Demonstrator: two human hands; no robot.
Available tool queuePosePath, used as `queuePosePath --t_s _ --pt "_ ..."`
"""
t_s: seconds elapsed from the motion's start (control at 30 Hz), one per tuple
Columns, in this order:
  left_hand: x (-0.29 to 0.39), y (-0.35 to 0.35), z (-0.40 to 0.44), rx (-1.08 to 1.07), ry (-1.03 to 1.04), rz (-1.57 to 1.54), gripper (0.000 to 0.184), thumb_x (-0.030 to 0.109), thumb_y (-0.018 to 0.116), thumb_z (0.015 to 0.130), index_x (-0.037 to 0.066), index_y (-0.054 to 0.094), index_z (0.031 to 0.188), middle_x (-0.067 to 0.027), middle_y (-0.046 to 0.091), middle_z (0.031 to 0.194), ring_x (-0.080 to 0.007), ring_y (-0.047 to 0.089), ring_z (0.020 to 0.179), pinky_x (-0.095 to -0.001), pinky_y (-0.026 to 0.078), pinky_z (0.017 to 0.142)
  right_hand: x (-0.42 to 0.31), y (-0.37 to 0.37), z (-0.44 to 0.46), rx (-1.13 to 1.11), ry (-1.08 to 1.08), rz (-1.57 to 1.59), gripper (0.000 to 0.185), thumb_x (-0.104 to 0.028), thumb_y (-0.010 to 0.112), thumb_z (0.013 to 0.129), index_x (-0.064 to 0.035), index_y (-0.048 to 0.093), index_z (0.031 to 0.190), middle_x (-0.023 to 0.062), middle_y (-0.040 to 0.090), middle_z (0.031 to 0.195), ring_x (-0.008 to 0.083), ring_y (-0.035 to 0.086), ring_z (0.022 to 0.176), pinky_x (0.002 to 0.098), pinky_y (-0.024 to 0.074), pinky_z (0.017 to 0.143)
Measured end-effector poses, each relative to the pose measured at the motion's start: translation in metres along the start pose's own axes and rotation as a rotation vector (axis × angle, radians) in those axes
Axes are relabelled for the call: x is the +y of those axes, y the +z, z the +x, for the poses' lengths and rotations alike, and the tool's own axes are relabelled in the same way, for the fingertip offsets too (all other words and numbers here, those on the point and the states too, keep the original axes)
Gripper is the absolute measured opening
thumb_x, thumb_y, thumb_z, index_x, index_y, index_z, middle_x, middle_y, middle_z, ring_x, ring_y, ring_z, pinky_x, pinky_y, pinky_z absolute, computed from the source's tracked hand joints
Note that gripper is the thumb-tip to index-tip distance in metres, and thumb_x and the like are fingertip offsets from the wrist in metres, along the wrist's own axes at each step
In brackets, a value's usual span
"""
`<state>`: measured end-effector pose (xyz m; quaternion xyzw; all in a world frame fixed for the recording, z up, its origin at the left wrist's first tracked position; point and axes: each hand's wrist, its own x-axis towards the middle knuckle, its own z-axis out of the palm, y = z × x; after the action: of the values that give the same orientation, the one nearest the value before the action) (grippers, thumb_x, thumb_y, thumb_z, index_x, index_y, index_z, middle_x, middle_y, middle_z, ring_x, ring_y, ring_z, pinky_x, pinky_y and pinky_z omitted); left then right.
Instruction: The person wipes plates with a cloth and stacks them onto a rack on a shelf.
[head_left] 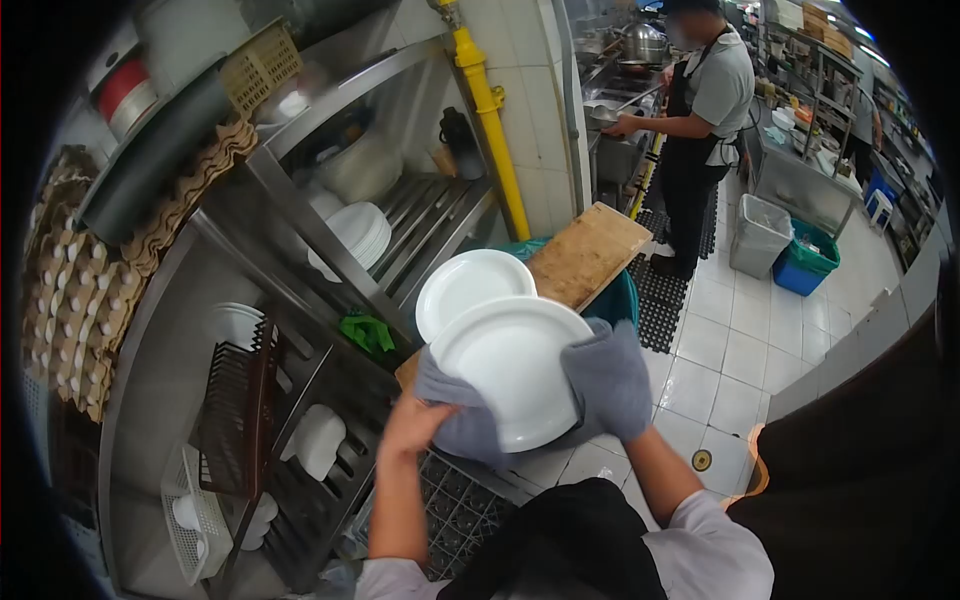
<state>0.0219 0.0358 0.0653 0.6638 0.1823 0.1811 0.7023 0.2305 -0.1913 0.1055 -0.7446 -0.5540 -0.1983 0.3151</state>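
Observation:
A large white plate (pixel 515 365) is held up in front of me, its face toward the camera. My left hand (pixel 415 425) grips its lower left edge through a grey-blue cloth (pixel 462 425). At the plate's right edge my right hand (pixel 620 395) is wrapped in the same kind of grey cloth, which hides the fingers; it pinches the rim there. Just behind, a second white plate (pixel 470 285) lies on or against a wooden board (pixel 590 255), partly covered by the held plate.
A steel rack on the left holds stacked plates (pixel 355 240), a brown dish rack (pixel 240 410) and a white basket (pixel 195 515). Egg trays (pixel 75 310) stand far left. A person (pixel 700 110) works at the stove beyond, near a grey bin (pixel 760 235) and a blue bin (pixel 805 255).

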Motion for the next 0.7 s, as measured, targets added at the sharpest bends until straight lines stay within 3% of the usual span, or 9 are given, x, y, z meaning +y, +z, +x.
queuePosePath --t_s 0.03,0.1,0.2,0.3,0.4,0.47,0.57,0.63,0.7 --pt "0.008 -0.002 0.004 0.036 0.09 0.053 0.039 -0.004 0.063 0.085 -0.002 0.062 0.124 -0.009 0.07 0.115 -0.0203 0.066 0.108 -0.0366 0.052 0.096 0.006 0.035 -0.016 -0.005 0.004 0.002 0.019 -0.019 0.075 0.068 -0.0059 0.063 0.075 0.0135 0.066 0.082 0.0346 0.066 0.08 0.0407 0.0513 0.083" --pt "-0.003 0.04 0.009 0.547 0.313 -0.148 0.032 -0.002 0.061 0.09 -0.003 0.063 0.122 -0.0098 0.069 0.116 -0.0202 0.065 0.111 -0.0359 0.052 0.097 0.009 0.106 -0.042 0.269 0.612 1.022 0.025 -0.025 0.077 0.067 -0.0049 0.066 0.078 0.0122 0.066 0.084 0.0298 0.067 0.085 0.0376 0.0518 0.085" --pt "-0.061 0.116 0.004 0.896 0.458 -0.412 0.037 0.003 0.058 0.095 -0.001 0.056 0.132 -0.0107 0.06 0.131 -0.0227 0.06 0.116 -0.0352 0.05 0.097 -0.049 0.053 -0.003 -0.195 0.6 0.226 0.023 -0.024 0.075 0.072 -0.0041 0.069 0.081 0.0121 0.068 0.082 0.0294 0.069 0.081 0.0374 0.0543 0.081" --pt "-0.074 0.035 -0.018 0.532 0.173 0.427 0.032 0.006 0.062 0.092 -0.002 0.065 0.122 -0.0113 0.066 0.125 -0.0258 0.062 0.113 -0.0383 0.049 0.1 -0.033 0.043 -0.011 -0.381 0.385 -0.154 0.02 -0.025 0.072 0.076 -0.009 0.07 0.089 0.0137 0.068 0.077 0.0347 0.071 0.074 0.0429 0.0563 0.067" --pt "0.017 0.006 -0.027 0.103 0.324 0.048 0.035 0.003 0.061 0.086 -0.003 0.064 0.121 -0.0087 0.067 0.122 -0.0187 0.063 0.111 -0.0343 0.049 0.097 -0.015 0.007 0.013 -0.08 -0.102 -0.029 0.018 -0.024 0.064 0.083 -0.0074 0.071 0.084 0.0187 0.068 0.071 0.0355 0.072 0.066 0.0433 0.0565 0.062" --pt "0.048 0.037 -0.008 -0.053 0.487 -0.508 0.034 0.002 0.059 0.09 -0.002 0.061 0.124 -0.0089 0.065 0.123 -0.0189 0.062 0.112 -0.0348 0.051 0.097 -0.06 -0.011 0.043 -0.162 0.852 0.196 0.02 -0.018 0.065 0.08 -0.0001 0.071 0.086 0.0116 0.066 0.067 0.0272 0.07 0.067 0.0414 0.0575 0.067" --pt "0.019 0.05 0.025 0.005 0.367 -0.931 0.035 0.003 0.058 0.091 -0.002 0.06 0.125 -0.0094 0.065 0.123 -0.0201 0.063 0.113 -0.0353 0.051 0.097 -0.066 0.041 0.02 -0.312 0.436 -0.079 0.024 -0.025 0.06 0.087 -0.0041 0.07 0.08 0.0202 0.068 0.069 0.0363 0.07 0.062 0.0446 0.0552 0.055" --pt "-0.025 0.05 0.029 0.09 0.292 -0.961 0.035 0.004 0.058 0.092 -0.001 0.059 0.126 -0.0098 0.064 0.123 -0.021 0.063 0.113 -0.0357 0.052 0.097 -0.047 0.098 -0.004 0.104 0.511 0.135 0.023 -0.018 0.06 0.088 0.0008 0.069 0.08 0.0193 0.067 0.067 0.035 0.07 0.06 0.0416 0.0566 0.052" --pt "-0.078 0.043 0.017 0.127 0.199 -0.922 0.035 0.005 0.057 0.093 -0.001 0.057 0.127 -0.0102 0.064 0.123 -0.0218 0.063 0.113 -0.036 0.052 0.097 -0.032 0.061 0.009 -0.477 0.359 -0.401 0.021 -0.016 0.056 0.094 0.0001 0.069 0.101 0.013 0.068 0.079 0.0296 0.07 0.081 0.0413 0.0572 0.076"
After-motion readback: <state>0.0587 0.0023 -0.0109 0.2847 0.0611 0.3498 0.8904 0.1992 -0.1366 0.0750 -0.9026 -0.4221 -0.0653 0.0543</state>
